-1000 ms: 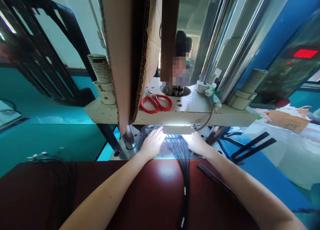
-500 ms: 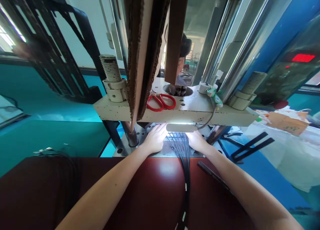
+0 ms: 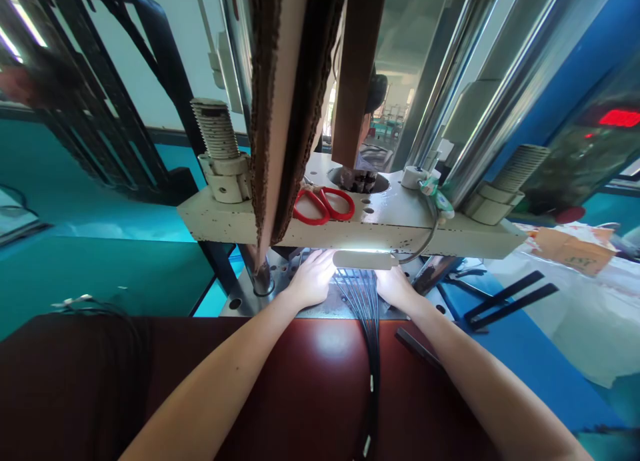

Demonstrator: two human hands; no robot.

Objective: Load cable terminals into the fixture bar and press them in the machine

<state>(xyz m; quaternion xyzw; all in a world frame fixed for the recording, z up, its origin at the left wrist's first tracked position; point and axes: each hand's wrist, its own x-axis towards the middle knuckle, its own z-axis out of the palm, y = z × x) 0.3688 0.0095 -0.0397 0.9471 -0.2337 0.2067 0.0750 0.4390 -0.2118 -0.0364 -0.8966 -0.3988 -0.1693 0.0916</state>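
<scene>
My left hand (image 3: 313,279) reaches under the press's thick cream plate (image 3: 400,237), fingers bent together and pointing inward. Their tips vanish behind a white lamp bar (image 3: 364,260), so whatever they grip is out of sight. On the other side my right hand (image 3: 393,287) is at the same height, its fingers mostly covered by the lamp. Between the hands several thin black cables (image 3: 363,301) fan out under the light. They gather into one bundle that runs toward me over the dark red table (image 3: 310,387).
Red-handled scissors (image 3: 325,205) lie on the cream plate beside upright cardboard (image 3: 280,114). A dark bar (image 3: 419,346) rests near my right forearm. More black cables (image 3: 110,314) lie at left. Steel columns rise on both sides. A cardboard box (image 3: 573,249) stands at right.
The view has shifted slightly. Both hands stay under the plate in nearly the same place, and the cables keep their fanned layout.
</scene>
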